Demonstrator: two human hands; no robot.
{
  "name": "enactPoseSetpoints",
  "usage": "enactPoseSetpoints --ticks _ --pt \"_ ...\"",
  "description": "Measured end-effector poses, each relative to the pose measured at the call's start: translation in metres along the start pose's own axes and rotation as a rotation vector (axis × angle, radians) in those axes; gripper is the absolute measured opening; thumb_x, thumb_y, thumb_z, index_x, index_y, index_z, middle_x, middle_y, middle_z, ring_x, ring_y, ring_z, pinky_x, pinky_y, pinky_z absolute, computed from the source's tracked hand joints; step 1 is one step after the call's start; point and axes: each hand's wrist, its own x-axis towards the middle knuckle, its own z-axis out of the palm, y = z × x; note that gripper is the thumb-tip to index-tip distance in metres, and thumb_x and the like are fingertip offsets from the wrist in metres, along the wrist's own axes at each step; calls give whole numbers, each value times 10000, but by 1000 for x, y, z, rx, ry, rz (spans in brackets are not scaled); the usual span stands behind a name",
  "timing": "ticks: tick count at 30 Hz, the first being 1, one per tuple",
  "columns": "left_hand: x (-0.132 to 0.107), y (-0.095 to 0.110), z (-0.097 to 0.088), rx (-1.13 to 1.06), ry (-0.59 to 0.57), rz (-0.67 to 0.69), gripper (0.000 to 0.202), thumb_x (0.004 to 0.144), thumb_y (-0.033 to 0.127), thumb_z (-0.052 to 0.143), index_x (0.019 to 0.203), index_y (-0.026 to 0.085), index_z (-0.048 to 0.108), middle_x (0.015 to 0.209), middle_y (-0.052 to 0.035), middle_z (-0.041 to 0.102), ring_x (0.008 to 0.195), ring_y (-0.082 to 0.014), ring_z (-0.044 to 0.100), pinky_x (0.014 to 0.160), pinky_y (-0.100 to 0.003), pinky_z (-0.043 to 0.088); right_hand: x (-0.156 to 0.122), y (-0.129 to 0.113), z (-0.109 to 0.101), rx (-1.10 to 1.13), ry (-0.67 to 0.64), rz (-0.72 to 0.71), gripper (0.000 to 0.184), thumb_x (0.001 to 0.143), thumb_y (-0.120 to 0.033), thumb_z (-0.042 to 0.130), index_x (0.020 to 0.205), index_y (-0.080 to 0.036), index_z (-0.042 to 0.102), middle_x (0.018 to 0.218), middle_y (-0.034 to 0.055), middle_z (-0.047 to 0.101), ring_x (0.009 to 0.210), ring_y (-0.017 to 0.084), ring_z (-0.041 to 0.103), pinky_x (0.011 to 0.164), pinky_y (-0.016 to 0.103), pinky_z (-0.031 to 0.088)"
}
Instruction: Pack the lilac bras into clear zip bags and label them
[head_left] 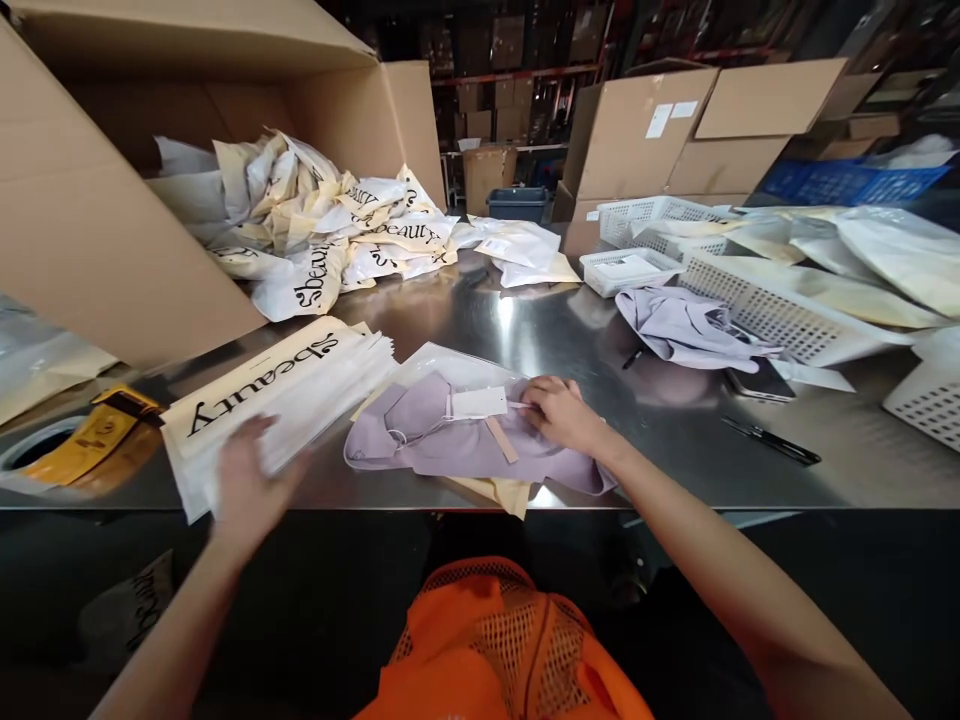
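Observation:
A folded lilac garment [442, 440] with a white tag [478, 402] lies on a clear bag at the front of the steel table [570, 330]. My right hand [559, 412] rests on the garment's right part, fingers curled down onto the fabric by the tag string. My left hand [247, 480] is blurred by motion at the near end of a stack of cream bags [285, 385] printed "Sbeauty"; its fingers do not show clearly.
A big cardboard box [97, 240] lies on its side at the left, spilling packed bags [352, 235]. Another lilac garment [686, 325], white baskets [780, 300], a phone [761, 382] and a black pen [772, 440] sit at the right. Yellow tape [90, 440] is at far left.

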Motion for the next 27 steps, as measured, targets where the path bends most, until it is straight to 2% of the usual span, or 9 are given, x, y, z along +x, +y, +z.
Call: enactPoseSetpoints --ticks 3,7,10,12,15,17,20,23,27 --pt "24 40 44 8 -271 245 589 808 577 662 1254 198 598 1391 -152 542 1356 -379 419 1113 -577 350 12 -14 -9 548 40 115 265 858 -438 520 740 -200 521 584 11 552 769 221 616 867 409 466" --pt "41 109 96 -170 -440 442 405 843 465 652 1176 233 652 1240 -102 647 1254 -321 508 1083 -514 377 17 -26 -26 1043 -19 227 300 785 -479 649 869 -208 551 365 -109 282 421 129 424 632 293 478" --pt "46 140 114 -359 -557 379 174 852 331 575 914 212 685 893 -75 676 954 -277 601 959 -490 435 16 -32 -28 1156 -76 258 357 703 -449 769 868 -191 587 426 -74 437 480 127 504 615 271 493" --pt "48 148 118 -442 -608 325 129 813 252 520 754 205 625 805 -62 633 846 -245 589 878 -445 460 15 -34 -26 1161 -67 246 376 666 -442 806 820 -175 591 609 -13 592 595 130 577 596 248 489" --pt "53 153 116 -521 -653 251 132 776 201 434 703 203 544 820 -54 642 794 -206 606 762 -359 483 16 -37 -25 1125 -34 237 373 663 -436 810 800 -157 605 753 4 610 591 84 528 463 183 342" --pt "57 155 108 -604 -738 159 163 790 204 387 763 206 548 768 -25 654 657 -168 601 643 -308 476 17 -39 -27 1074 -17 233 357 688 -444 786 811 -153 621 699 -21 552 523 54 435 430 184 230" --pt "64 160 94 -692 -871 -28 233 836 345 498 985 215 622 603 41 569 483 -132 486 490 -255 370 16 -43 -31 969 3 196 342 729 -459 743 842 -149 654 648 -38 492 505 48 365 450 202 203" --pt "68 164 84 -615 -822 -7 404 795 503 637 1077 217 681 550 54 504 511 -132 456 508 -252 322 11 -51 -33 874 -15 139 331 776 -457 699 882 -145 683 613 -44 447 536 60 355 492 209 239" --pt "67 168 84 -603 -815 34 267 833 441 558 809 216 699 633 21 601 586 -145 535 578 -265 394 3 -60 -38 749 -76 96 336 843 -449 622 977 -151 699 651 -32 466 570 76 380 538 221 295"
